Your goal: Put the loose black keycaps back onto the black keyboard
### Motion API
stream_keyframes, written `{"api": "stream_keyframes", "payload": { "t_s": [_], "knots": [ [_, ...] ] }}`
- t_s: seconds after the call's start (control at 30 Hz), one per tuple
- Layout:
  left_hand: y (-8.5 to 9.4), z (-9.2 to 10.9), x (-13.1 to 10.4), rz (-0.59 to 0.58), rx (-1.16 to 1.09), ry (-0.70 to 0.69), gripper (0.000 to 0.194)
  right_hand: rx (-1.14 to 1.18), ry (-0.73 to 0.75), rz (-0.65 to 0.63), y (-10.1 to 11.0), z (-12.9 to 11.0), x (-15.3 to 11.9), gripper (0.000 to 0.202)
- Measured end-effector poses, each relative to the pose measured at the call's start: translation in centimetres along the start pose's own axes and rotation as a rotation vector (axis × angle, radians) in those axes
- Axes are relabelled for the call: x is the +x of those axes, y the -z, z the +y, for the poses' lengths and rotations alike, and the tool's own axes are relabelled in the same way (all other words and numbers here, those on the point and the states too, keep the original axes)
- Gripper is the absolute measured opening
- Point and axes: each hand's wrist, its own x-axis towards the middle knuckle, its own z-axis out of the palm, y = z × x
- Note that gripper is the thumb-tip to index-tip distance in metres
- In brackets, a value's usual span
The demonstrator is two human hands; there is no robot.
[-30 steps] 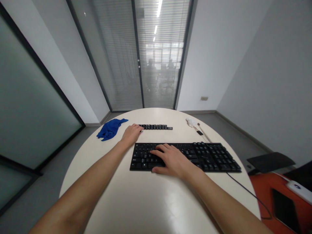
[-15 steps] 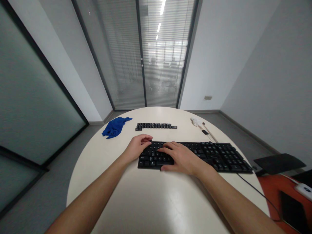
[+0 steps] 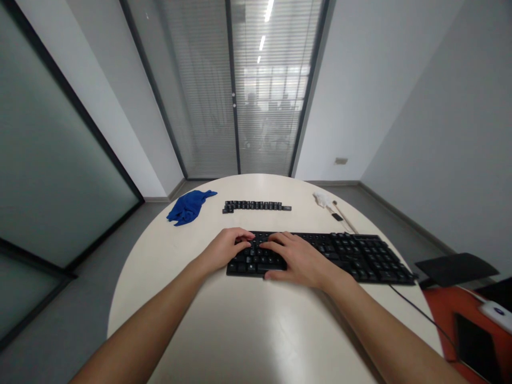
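A black keyboard (image 3: 372, 261) lies across the white round table (image 3: 240, 325). At its left end, my left hand (image 3: 226, 248) rests with the thumb and fingertips close together on the keys; whether anything small is between them is hidden. My right hand (image 3: 298, 261) lies over the keys just right of it, fingers spread, thumb at the keyboard's front edge. Beyond the keyboard stand several loose black keycaps (image 3: 256, 205) in a row.
A crumpled blue cloth (image 3: 189, 208) lies at the table's back left. At the back right are a white crumpled piece (image 3: 320, 200), a thin stick (image 3: 346, 217) and a small black item (image 3: 336, 217). An orange surface (image 3: 444, 314) holds a dark flat device (image 3: 476, 346).
My left hand has moved slightly down and toward the right, its fingertips now lower over the keys. My right hand has stayed nearly in place.
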Motion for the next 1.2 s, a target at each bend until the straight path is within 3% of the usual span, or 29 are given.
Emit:
{"api": "stream_keyframes", "payload": {
  "t_s": [0.37,0.7,1.0,1.2],
  "knots": [
    [0.1,0.6,-0.1,0.012,0.091,-0.003,0.021,-0.006,-0.007,-0.014,0.0,0.0,0.0,0.066],
    [-0.2,2.2,-0.6,0.017,0.336,-0.055,0.020,-0.014,-0.010,-0.018,-0.1,-0.1,0.0,0.066],
    [-0.6,2.2,-0.9,0.011,0.416,-0.077,0.032,-0.025,-0.008,-0.011,0.0,-0.4,-0.1,0.068],
    [-0.8,2.7,-0.9,0.006,0.427,-0.063,0.028,-0.009,0.012,-0.018,0.0,-0.6,0.1,0.070]
  ]
}}
